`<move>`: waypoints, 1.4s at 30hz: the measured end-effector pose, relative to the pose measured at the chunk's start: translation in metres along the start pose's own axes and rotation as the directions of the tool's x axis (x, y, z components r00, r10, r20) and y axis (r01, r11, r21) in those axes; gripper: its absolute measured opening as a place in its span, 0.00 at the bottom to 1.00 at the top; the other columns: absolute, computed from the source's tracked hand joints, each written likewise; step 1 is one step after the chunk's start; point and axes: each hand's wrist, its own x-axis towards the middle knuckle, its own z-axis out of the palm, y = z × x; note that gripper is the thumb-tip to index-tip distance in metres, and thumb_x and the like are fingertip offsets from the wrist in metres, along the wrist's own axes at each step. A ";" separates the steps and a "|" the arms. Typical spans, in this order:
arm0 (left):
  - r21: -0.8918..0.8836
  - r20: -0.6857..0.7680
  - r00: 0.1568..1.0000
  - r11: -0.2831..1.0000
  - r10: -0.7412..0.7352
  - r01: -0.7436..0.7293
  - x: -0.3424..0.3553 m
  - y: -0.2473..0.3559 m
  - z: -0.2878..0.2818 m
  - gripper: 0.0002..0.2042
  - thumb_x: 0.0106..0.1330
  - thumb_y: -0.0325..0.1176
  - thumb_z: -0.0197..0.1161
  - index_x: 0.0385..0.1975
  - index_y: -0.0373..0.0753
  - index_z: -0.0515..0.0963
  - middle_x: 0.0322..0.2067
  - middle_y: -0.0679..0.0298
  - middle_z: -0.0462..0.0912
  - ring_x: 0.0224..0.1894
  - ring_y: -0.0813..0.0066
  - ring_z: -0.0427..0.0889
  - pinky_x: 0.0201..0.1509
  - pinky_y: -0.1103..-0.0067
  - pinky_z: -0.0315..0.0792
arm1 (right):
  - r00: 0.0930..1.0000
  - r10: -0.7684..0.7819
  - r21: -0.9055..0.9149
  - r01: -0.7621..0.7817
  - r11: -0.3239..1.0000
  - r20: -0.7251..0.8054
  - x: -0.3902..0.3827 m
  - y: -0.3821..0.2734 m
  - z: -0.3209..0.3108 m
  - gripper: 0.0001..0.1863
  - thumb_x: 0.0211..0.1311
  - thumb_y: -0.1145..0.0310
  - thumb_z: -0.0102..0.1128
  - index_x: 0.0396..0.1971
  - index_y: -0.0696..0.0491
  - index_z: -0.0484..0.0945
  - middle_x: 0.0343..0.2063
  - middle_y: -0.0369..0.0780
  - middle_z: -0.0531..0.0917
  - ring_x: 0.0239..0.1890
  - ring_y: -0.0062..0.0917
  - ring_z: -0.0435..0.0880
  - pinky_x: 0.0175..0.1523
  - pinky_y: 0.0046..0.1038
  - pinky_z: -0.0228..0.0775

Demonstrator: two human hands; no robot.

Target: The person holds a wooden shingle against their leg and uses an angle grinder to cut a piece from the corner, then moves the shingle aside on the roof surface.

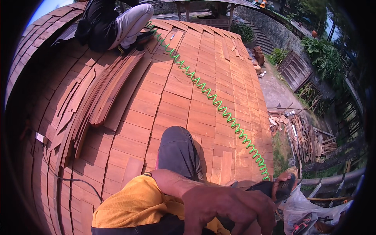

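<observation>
My left hand (231,205) crosses the lower middle, its forearm coming out of a yellow sleeve (131,199). The fingers hang bent, with a gap between thumb and fingers. I see nothing in them, though the lower edge cuts off the fingertips. Behind the hand lie reddish wooden shingles (203,150) and my dark-trousered knee (178,150). A green coiled hose (213,98) runs from the far left-centre down to the right, passing out of sight near a foot in a black-strapped sandal (285,186). My right hand does not show.
A long stack of loose shingles (109,92) lies on the left, beside a black cable (80,180). Another person (105,27) crouches at the far left. Past the roof's right edge, scrap wood (307,135) lies below; a pale plastic sheet (305,205) is at lower right.
</observation>
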 end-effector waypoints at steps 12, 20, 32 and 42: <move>0.160 -0.014 0.997 0.985 0.070 -0.067 0.003 0.012 -0.010 0.35 0.49 0.72 0.63 0.24 0.38 0.74 0.47 0.43 0.78 0.50 0.50 0.77 0.52 0.60 0.69 | 0.999 0.033 -0.027 -0.033 0.999 -0.007 -0.004 -0.002 -0.005 0.21 0.62 0.59 0.63 0.42 0.59 0.69 0.35 0.40 0.75 0.41 0.27 0.78 0.48 0.33 0.72; 0.205 0.008 0.902 0.882 0.432 -0.424 0.020 -0.007 -0.005 0.36 0.48 0.74 0.63 0.20 0.37 0.74 0.41 0.39 0.81 0.39 0.51 0.82 0.38 0.62 0.73 | 0.999 0.040 -0.008 -0.039 0.999 0.008 0.004 0.002 -0.003 0.21 0.62 0.59 0.63 0.42 0.60 0.69 0.36 0.40 0.75 0.42 0.27 0.78 0.48 0.33 0.72; 0.841 -0.135 0.518 0.179 -0.845 0.511 -0.073 -0.016 -0.126 0.39 0.50 0.65 0.66 0.44 0.29 0.75 0.47 0.49 0.77 0.52 0.49 0.77 0.57 0.61 0.68 | 0.998 0.016 0.088 -0.022 0.996 0.068 -0.010 -0.006 -0.005 0.23 0.63 0.59 0.62 0.46 0.63 0.67 0.37 0.42 0.76 0.43 0.28 0.77 0.49 0.32 0.72; 0.541 -0.759 -0.123 -0.724 -0.639 0.428 -0.237 -0.030 -0.213 0.29 0.61 0.55 0.64 0.53 0.39 0.76 0.44 0.52 0.84 0.50 0.53 0.82 0.55 0.64 0.74 | 1.000 -0.004 0.189 0.001 0.982 0.017 -0.013 -0.003 0.002 0.30 0.63 0.56 0.63 0.53 0.63 0.63 0.39 0.40 0.76 0.43 0.26 0.78 0.49 0.32 0.72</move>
